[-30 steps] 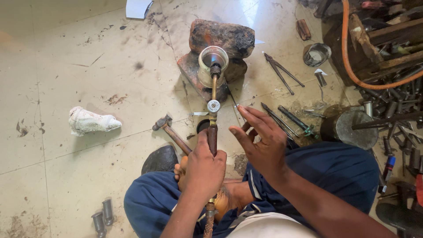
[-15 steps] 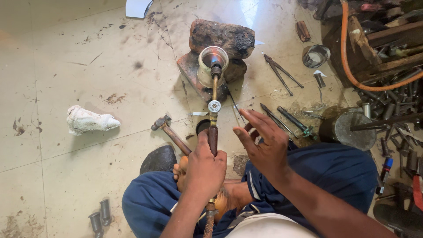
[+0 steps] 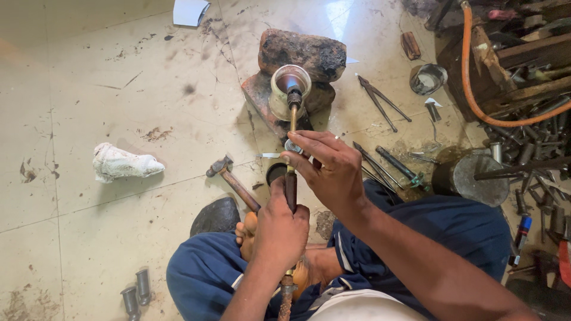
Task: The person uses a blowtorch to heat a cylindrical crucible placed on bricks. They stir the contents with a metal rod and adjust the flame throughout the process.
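left hand (image 3: 279, 229) is gripping the torch (image 3: 291, 178) handle | right hand (image 3: 330, 172) is pinching its valve knob (image 3: 292, 146), seemingly | torch nozzle is pointing into a metal cup (image 3: 288, 90) on bricks (image 3: 302, 54)

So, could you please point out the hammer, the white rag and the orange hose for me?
hammer (image 3: 221, 167), head view, on its metal head.
white rag (image 3: 122, 163), head view, on its middle.
orange hose (image 3: 467, 71), head view, on its downward run.

Orange hose (image 3: 476, 89), white rag (image 3: 122, 163), seemingly brass torch (image 3: 291, 125)
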